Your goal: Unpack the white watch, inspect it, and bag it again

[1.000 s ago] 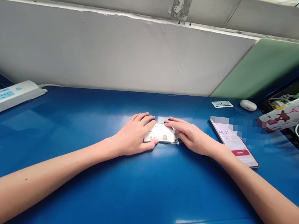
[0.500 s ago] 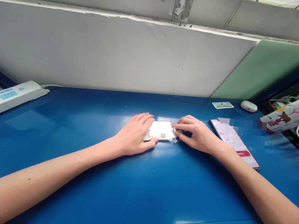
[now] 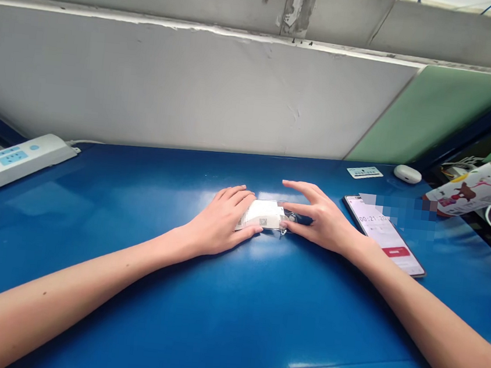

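Observation:
A small white packet (image 3: 269, 210) in clear plastic, with a square printed code on its near side, lies on the blue table between my hands. My left hand (image 3: 224, 220) holds its left end, fingers over the far side and thumb along the near edge. At the other end, the thumb and a finger of my right hand (image 3: 323, 215) grip the crinkled clear plastic. The right index finger is raised and stretched out above it. My fingers cover both ends of the packet.
To the right lies a phone (image 3: 391, 240) with a running timer, my right forearm close beside it. Behind it are a small card (image 3: 365, 172) and a white earbud case (image 3: 407, 174). A printed cup (image 3: 475, 188) leans at far right. A power strip (image 3: 20, 160) sits at left.
My right hand has spread, its index finger lifting up and away from the packet. The packet's top now looks more raised or bent. My left hand has barely moved.

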Motion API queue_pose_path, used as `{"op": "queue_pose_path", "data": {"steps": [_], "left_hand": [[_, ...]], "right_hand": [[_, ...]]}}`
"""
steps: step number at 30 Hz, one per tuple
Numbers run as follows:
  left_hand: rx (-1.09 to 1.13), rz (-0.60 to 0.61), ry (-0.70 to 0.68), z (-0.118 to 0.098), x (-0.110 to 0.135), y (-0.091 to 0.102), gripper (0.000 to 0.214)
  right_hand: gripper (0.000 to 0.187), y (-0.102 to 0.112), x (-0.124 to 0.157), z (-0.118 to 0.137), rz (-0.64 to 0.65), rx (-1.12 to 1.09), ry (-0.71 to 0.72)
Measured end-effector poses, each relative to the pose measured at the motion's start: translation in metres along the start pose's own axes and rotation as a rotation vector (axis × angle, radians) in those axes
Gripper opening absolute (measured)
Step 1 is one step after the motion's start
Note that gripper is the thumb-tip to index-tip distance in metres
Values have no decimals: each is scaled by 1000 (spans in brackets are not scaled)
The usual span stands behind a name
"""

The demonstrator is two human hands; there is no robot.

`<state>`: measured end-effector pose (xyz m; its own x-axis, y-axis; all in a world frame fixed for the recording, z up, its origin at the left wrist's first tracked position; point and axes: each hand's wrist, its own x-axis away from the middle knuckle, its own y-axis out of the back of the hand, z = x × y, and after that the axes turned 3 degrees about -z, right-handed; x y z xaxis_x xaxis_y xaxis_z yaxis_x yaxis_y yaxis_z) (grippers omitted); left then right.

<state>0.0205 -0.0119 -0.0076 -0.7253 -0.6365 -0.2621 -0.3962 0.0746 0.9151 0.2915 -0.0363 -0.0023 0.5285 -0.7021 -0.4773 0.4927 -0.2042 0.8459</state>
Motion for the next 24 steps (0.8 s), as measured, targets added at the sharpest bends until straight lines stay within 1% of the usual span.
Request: {"op": "queue_pose_path", "data": {"steps": [3,6,10,13,17,24], "left_hand": [[13,-11,-11,-1,0,1,49],[38,-20,-20,0,0,1,47],[47,-16,-25,2,1,-1,49],[31,-30,-26,3,2,-3,51],[10,-58,-4,3,2,-3,53],[-10,-47,14,2,1,-3,55]], "right_hand": [[28,-1,0,1,18,-18,1],[23,-5,1,5,41,-62,-3],[20,-11,2,10,33,-93,-29],[18,-11,1,12,27,-69,-6],[21,-6,-1,6,6,-10,37],[23,5,0,-10,52,35,66]]}}
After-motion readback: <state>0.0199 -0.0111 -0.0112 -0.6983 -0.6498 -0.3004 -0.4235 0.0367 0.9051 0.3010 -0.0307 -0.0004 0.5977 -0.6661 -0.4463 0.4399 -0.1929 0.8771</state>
